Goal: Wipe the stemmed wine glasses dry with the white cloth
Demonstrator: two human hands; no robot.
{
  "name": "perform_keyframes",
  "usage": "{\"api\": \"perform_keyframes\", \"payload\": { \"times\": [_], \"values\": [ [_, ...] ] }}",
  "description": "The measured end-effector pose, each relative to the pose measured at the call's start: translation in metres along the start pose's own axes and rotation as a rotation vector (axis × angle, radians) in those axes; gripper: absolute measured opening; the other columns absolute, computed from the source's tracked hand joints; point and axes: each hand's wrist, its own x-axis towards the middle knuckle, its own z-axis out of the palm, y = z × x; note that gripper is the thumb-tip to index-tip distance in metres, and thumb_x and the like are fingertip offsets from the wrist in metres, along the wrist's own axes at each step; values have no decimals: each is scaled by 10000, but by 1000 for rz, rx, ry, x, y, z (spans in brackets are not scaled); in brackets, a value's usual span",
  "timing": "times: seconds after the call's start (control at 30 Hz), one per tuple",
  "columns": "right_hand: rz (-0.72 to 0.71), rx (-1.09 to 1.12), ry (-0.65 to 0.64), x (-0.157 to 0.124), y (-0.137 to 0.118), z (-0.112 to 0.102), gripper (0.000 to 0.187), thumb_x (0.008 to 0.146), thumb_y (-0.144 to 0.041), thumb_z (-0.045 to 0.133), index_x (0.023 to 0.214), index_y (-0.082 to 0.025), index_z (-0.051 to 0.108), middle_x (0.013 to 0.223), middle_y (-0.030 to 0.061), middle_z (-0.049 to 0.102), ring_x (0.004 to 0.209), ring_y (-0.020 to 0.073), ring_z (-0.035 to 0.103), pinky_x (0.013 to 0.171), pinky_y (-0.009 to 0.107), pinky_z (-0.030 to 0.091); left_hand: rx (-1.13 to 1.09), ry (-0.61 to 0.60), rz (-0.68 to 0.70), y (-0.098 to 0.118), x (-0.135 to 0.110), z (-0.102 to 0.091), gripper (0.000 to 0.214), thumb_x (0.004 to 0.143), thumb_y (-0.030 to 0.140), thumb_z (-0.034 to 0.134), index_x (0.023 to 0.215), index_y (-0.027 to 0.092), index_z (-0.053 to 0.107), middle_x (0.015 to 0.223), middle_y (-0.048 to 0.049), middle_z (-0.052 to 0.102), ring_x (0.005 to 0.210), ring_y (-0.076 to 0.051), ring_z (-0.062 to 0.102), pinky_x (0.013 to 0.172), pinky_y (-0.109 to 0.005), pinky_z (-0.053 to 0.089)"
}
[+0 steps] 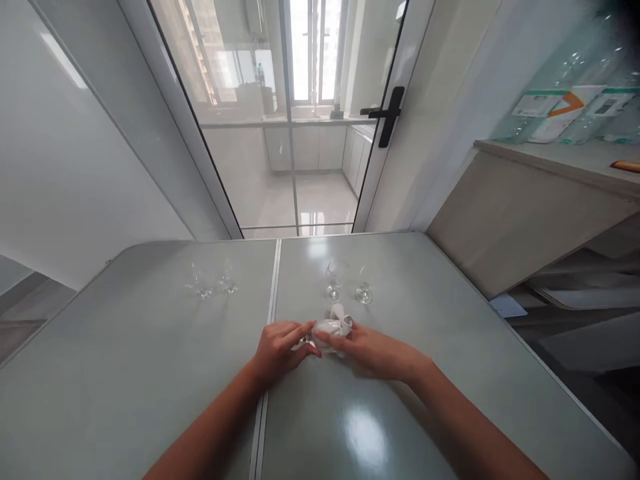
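My left hand (pixel 280 348) and my right hand (pixel 365 350) meet over the middle of a grey table (pixel 150 373). Between them lies a clear wine glass (pixel 307 339) on its side, wrapped in a white cloth (pixel 336 326). The left hand's fingers pinch the glass at its stem end. The right hand's fingers close on the cloth around the bowl. Two upright wine glasses (pixel 336 280) (pixel 364 285) stand just beyond my hands. Two more glasses (pixel 204 283) (pixel 227 279) stand further left on the table.
A seam (pixel 273 293) splits the table down the middle. A glass door with a black handle (pixel 387 115) stands behind the table. A counter (pixel 560 160) at the right carries clear boxed glassware (pixel 565 100). A wall closes the left side.
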Motion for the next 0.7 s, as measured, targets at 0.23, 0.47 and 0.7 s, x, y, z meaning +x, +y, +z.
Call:
{"api": "perform_keyframes", "payload": {
  "times": [0.23,0.47,0.7],
  "values": [
    [6,362,271,16,-10,14,616,965,-129,551,1549,-296,453,1232,77,698,1050,211,649,945,369,529,63,16,52,-1,4,-10,435,895,312,764,1285,177,626,731,9,715,622,-126,657,633,-257,489],
    [167,918,524,22,-19,26,690,1047,-371,527,1624,-291,156,1023,50,671,871,175,652,816,318,536,307,71,140,11,7,-14,655,852,205,805,1441,130,530,788,-31,751,636,-133,677,636,-267,474],
    [-195,297,504,18,0,32,544,1058,-446,450,1543,-206,392,833,24,603,738,183,542,774,363,502,-523,-17,-403,18,1,-3,346,853,400,789,1106,165,778,644,-5,663,562,-109,561,558,-222,455]
  ]
}}
